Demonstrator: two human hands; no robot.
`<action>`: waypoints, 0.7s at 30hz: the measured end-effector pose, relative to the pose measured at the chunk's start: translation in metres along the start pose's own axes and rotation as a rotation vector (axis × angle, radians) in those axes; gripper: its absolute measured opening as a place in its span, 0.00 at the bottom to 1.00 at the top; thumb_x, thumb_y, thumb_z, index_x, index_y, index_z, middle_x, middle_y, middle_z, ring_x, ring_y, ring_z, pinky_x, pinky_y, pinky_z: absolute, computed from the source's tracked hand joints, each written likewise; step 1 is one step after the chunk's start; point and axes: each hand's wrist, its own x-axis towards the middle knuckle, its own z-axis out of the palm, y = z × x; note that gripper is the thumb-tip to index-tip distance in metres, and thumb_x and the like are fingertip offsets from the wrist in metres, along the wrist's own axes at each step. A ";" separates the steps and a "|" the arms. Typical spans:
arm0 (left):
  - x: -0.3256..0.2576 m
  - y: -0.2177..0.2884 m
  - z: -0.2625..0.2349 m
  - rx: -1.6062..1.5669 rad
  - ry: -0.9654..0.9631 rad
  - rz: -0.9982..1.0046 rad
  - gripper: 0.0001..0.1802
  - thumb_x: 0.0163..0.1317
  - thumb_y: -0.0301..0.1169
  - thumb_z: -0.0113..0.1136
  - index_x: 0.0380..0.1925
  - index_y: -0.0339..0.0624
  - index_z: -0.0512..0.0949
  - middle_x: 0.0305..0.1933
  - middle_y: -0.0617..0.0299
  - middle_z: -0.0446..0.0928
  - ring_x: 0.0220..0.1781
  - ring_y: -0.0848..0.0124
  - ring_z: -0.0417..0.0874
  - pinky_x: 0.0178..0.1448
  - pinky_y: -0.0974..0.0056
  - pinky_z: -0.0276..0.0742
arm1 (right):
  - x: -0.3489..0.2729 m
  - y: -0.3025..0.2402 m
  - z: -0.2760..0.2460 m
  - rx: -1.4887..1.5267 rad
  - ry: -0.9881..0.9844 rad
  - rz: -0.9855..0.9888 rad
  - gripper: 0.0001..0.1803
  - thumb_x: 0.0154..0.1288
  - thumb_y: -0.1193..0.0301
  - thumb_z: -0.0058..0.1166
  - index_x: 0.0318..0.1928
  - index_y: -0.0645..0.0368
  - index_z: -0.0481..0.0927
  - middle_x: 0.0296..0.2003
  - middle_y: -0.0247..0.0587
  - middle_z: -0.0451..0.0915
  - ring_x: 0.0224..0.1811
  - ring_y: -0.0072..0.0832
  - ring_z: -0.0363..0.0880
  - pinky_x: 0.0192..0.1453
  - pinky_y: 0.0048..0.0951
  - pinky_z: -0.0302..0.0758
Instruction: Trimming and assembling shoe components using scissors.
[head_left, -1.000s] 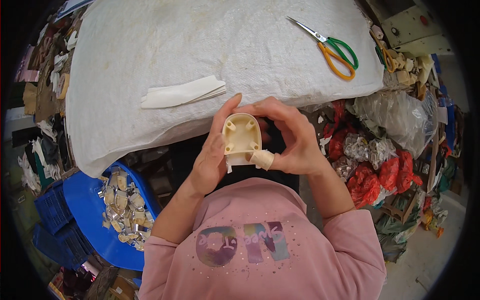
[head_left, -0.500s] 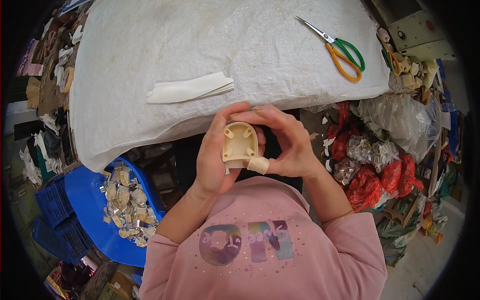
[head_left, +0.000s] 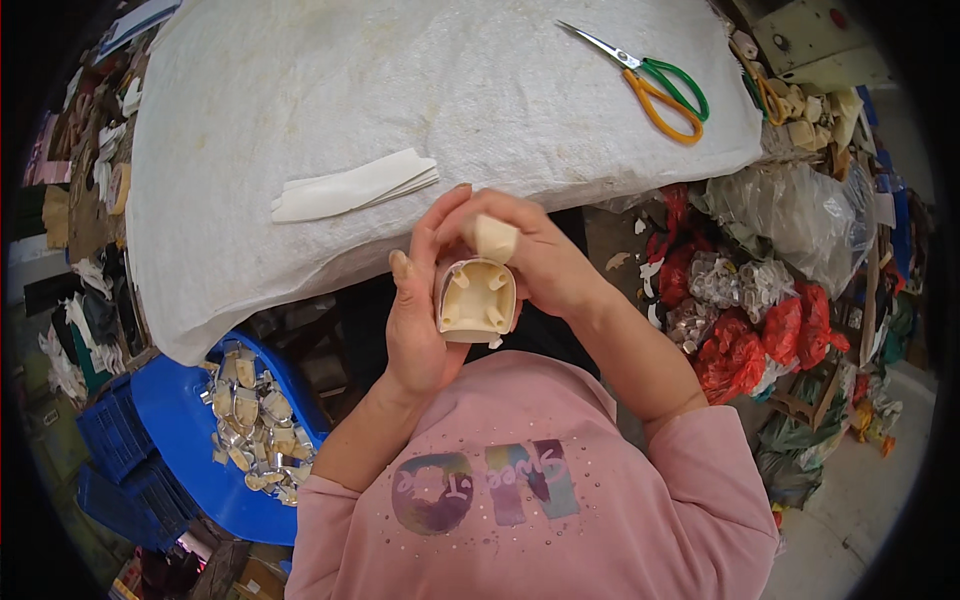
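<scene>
A cream, hollow plastic cap (head_left: 478, 296) with a rounded far end and several inner posts is held up in front of my chest, its open side facing up. My left hand (head_left: 412, 335) cradles it from the left, thumb raised away from it. My right hand (head_left: 545, 255) closes over the cap's far end; a beige wrap (head_left: 495, 238) covers what looks like its thumb. The fingers there are slightly blurred and partly hidden. From the cap's near right corner a small white scrap (head_left: 495, 342) sticks out.
Stacked white strips (head_left: 355, 186) and scissors (head_left: 640, 78) with green and orange handles lie on the white-covered table (head_left: 300, 90). A blue bin (head_left: 190, 440) of metallic and cream parts stands at left. Red plastic bags (head_left: 735, 355) and clear plastic (head_left: 800, 215) pile at right.
My right thumb with its beige wrap has moved from the cap's near right corner to its far end. The left thumb has lifted off to the left.
</scene>
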 end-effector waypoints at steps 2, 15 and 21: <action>0.001 -0.001 -0.003 0.029 -0.062 0.011 0.45 0.63 0.68 0.26 0.68 0.44 0.50 0.53 0.57 0.67 0.44 0.69 0.76 0.38 0.65 0.77 | 0.002 0.001 -0.011 -0.013 -0.063 0.004 0.13 0.65 0.62 0.52 0.40 0.59 0.78 0.30 0.34 0.76 0.29 0.20 0.76 0.27 0.20 0.74; 0.003 0.003 -0.001 0.031 0.069 0.133 0.31 0.68 0.45 0.43 0.65 0.39 0.54 0.51 0.53 0.70 0.54 0.67 0.74 0.57 0.62 0.72 | -0.013 0.036 0.017 -0.557 0.220 -0.624 0.20 0.71 0.62 0.39 0.59 0.54 0.68 0.52 0.42 0.72 0.58 0.37 0.67 0.60 0.36 0.56; 0.006 0.008 0.002 -0.069 0.167 0.173 0.27 0.70 0.47 0.38 0.60 0.40 0.63 0.49 0.56 0.71 0.53 0.67 0.74 0.57 0.60 0.71 | -0.010 0.041 0.022 -0.444 0.158 -0.594 0.25 0.72 0.59 0.37 0.66 0.55 0.60 0.62 0.47 0.60 0.65 0.38 0.59 0.67 0.37 0.54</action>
